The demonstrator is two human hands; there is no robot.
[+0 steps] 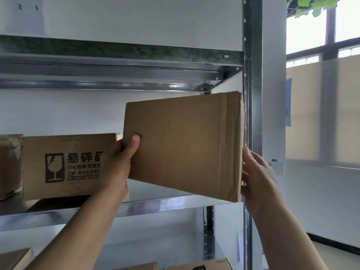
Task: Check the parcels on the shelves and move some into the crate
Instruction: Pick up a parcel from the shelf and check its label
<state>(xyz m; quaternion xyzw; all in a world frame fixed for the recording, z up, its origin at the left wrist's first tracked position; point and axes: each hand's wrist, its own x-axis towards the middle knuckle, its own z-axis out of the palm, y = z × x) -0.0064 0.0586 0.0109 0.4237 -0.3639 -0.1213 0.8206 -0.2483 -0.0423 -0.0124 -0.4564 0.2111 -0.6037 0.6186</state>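
Against a white wall, a plain parcel is held tilted above the metal shelf, gripped at its side edges by the left hand and right hand.

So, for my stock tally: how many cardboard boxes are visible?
6: plain box held at centre; fragile-marked box and left-edge box on the middle shelf; three cut-off boxes along the bottom edge. More may be hidden.

metal shelf | fragile-marked carton resting on it | worn carton just beside, left
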